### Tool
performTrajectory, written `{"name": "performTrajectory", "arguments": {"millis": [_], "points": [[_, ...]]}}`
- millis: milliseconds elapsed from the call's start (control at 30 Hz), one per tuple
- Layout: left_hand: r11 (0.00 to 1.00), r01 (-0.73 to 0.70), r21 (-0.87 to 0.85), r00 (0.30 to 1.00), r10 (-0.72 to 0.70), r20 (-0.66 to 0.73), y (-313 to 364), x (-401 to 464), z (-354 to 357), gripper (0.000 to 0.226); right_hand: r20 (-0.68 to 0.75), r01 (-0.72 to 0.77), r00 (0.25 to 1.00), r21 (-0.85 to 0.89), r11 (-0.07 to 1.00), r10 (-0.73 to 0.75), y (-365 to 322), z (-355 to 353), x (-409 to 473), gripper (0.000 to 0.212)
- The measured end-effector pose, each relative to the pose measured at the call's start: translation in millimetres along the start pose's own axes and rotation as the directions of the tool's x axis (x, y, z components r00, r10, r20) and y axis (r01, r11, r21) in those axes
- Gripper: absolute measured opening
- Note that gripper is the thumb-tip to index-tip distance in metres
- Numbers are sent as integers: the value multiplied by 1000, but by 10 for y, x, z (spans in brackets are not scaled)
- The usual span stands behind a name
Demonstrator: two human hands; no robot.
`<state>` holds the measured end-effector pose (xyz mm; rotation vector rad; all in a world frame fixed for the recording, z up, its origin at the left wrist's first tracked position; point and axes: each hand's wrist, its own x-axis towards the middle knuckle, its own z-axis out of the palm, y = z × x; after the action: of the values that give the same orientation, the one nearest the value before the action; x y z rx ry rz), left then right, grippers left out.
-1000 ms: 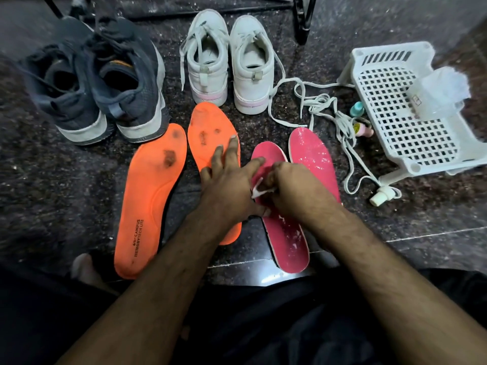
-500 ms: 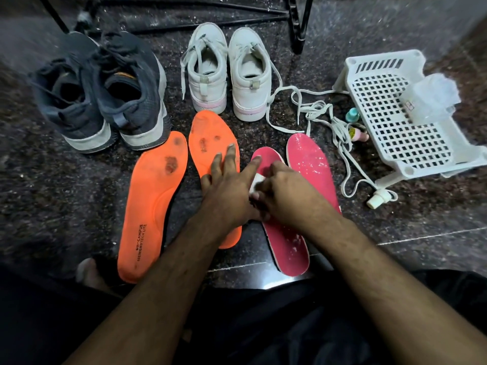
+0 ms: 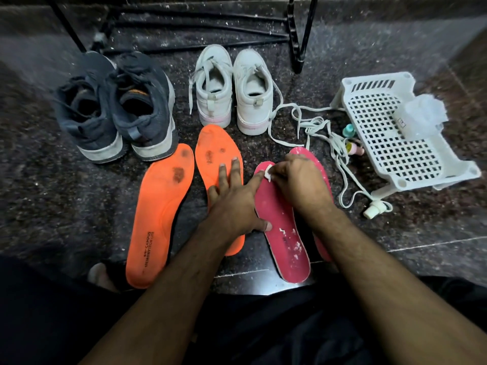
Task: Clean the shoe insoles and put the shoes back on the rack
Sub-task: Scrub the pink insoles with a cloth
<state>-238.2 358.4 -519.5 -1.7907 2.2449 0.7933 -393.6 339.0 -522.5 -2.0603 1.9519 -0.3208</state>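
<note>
— Dark floor [image 3: 66,206], mid-frame: how far along?
— Early. Right hand [image 3: 297,180] held a white wad [image 3: 268,175] in its grip on a pink insole [image 3: 284,233]; left hand [image 3: 232,201] lay flat. Orange insoles [image 3: 158,206] stained; shoes [image 3: 116,111] off the rack [image 3: 297,35].

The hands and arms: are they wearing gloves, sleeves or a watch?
No. The left hand and right hand are bare, with no gloves, rings or watch showing. Both forearms are uncovered and hairy, with no sleeves in view. Short fingernails show on the left hand.
</note>
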Motion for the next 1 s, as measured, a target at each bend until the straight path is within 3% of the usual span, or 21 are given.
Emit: {"name": "performTrajectory", "arguments": {"millis": [67, 200, 267, 533, 700, 1000], "points": [[1000, 8, -7, 1000, -8, -9, 0, -31, -6, 121, 20, -12, 1000, -47, 999, 13, -27, -35, -5, 18], [1000, 15, -10, 999, -16, -31, -13, -75, -9, 121, 310, -26, 949, -100, 995, 55, -144, -44, -230, 27], [1000, 17, -5, 999, -17, -27, -5, -83, -8, 121, 382, -58, 920, -80, 995, 85, -165, -21, -395, 27], [999, 19, 26, 1000, -19, 12, 13, -35, 5, 123, 50, -105, 993, -9, 994, 105, -34, 38, -210, 16], [998, 12, 61, 1000, -14, 19, 28, 14, 24, 126, -75, -21, 997, -30, 999, 19, 146, 18, 87, 13], [999, 21, 36, 1000, -21, 4, 25, 18, -6, 126, 68, 35, 997, -159, 987, -24, 38, -43, 40, 15]]}}
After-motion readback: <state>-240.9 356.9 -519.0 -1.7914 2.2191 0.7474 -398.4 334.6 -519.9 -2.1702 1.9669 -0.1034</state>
